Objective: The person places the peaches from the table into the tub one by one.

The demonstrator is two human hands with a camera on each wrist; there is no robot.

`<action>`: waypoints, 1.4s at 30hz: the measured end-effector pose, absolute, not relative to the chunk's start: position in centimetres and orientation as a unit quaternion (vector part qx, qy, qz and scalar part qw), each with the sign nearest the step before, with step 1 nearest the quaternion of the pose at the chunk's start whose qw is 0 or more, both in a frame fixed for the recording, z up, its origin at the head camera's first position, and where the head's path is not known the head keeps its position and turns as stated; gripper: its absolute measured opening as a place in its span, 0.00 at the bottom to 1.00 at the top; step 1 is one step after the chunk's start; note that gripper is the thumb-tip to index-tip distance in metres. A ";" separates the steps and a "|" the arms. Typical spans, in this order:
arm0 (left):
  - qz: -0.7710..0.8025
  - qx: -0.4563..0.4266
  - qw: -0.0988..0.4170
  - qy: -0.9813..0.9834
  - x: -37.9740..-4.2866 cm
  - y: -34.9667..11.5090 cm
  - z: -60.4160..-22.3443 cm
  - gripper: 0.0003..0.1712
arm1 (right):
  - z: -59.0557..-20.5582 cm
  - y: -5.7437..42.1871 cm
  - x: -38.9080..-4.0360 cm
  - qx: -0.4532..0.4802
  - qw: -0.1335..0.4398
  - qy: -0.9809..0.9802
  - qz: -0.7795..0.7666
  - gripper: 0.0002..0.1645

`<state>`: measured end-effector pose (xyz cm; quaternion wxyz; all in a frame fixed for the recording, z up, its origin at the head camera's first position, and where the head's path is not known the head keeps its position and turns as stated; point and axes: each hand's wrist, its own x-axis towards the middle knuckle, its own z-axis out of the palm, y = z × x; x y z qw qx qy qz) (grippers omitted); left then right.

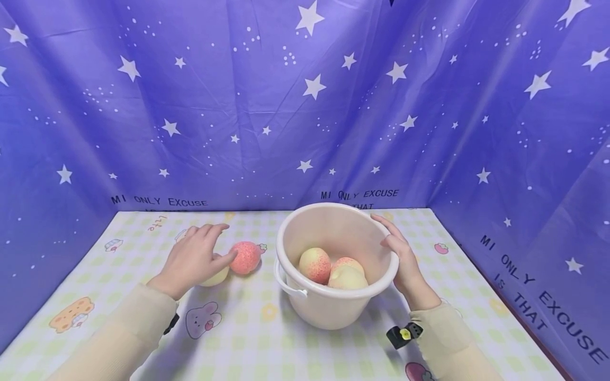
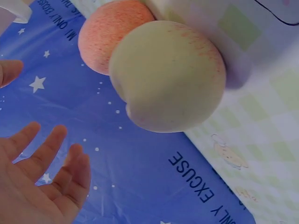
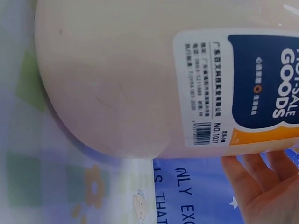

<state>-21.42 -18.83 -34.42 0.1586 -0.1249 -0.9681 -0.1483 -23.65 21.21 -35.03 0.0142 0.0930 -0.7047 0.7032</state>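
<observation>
A white bucket (image 1: 329,312) stands on the table, and a pale yellow peach blushed with red (image 1: 315,265) lies inside it beside more peaches (image 1: 348,277). My right hand (image 1: 407,264) holds the bucket's right side, thumb over the rim and fingers along the outer wall. Its fingers (image 3: 257,170) also touch that wall in the right wrist view. To the left, my left hand (image 1: 193,259) hovers with spread fingers above a pale peach (image 2: 168,77), partly hidden by the hand in the head view. A pink-red peach (image 1: 245,257) lies just past the left thumb.
A checked tablecloth (image 1: 238,338) with cartoon prints covers the table. Blue star-patterned curtains (image 1: 267,95) rise behind the table and along its sides. The bucket's white handle (image 1: 290,286) hangs down at its left front. A printed label (image 3: 205,88) is stuck on the bucket's wall.
</observation>
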 end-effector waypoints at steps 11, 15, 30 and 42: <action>-0.139 -0.121 0.149 -0.971 -21.4 -19.7 -35.5 0.36 | -34.9 21.1 -23.6 0.085 0.020 -0.711 0.698 0.41; -0.145 -0.116 0.137 -0.973 -21.3 -19.9 -35.7 0.37 | -34.8 21.2 -23.6 0.083 0.023 -0.712 0.697 0.41; -0.156 -0.093 0.102 -0.978 -21.4 -20.2 -36.4 0.42 | -34.7 21.0 -23.5 0.080 0.028 -0.713 0.697 0.41; -0.146 -0.094 0.101 -0.980 -21.4 -20.5 -37.2 0.44 | -34.7 21.0 -23.4 0.077 0.031 -0.718 0.691 0.41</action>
